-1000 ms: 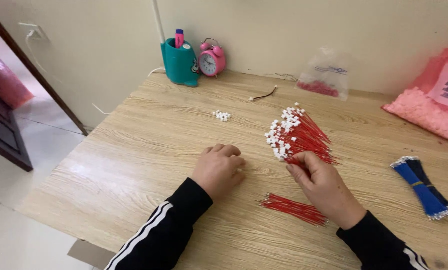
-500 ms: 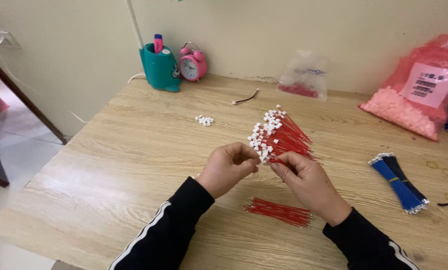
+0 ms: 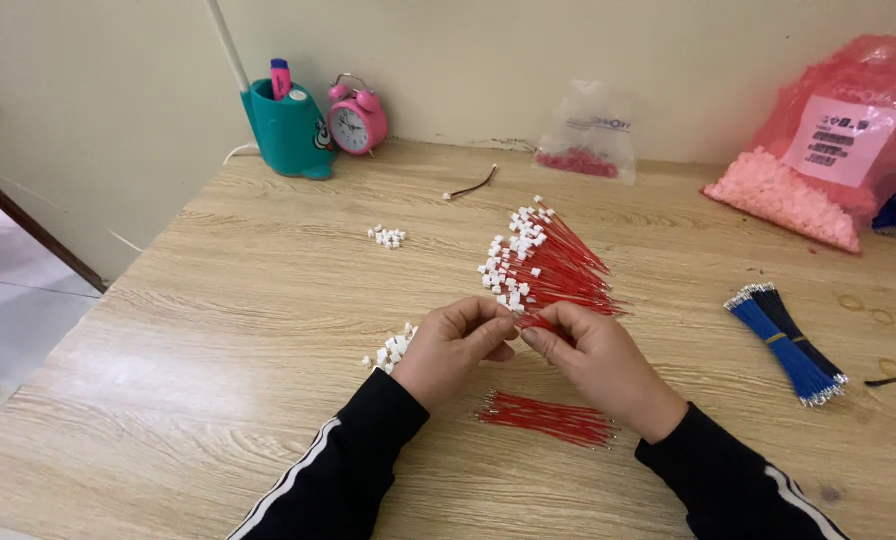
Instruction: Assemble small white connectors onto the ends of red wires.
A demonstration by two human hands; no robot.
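Note:
My left hand (image 3: 455, 345) and my right hand (image 3: 596, 362) meet fingertip to fingertip over the wooden table (image 3: 218, 330). Between them they pinch a small white connector and the end of a red wire (image 3: 524, 321). Just beyond lies a fanned pile of red wires with white connectors (image 3: 543, 263). A bundle of bare red wires (image 3: 548, 418) lies below my right hand. A small heap of loose white connectors (image 3: 393, 347) sits beside my left hand.
A second heap of white connectors (image 3: 388, 237) lies farther back. Blue wire bundle (image 3: 790, 342) at right. Along the wall: teal pen holder (image 3: 280, 125), pink alarm clock (image 3: 355, 116), clear bag of red parts (image 3: 588, 135), pink bag of pink pieces (image 3: 818, 150).
My left hand has lifted off the table and come together with my right hand at the wire end. The view has shifted left, which reveals the heap of connectors beside my left hand.

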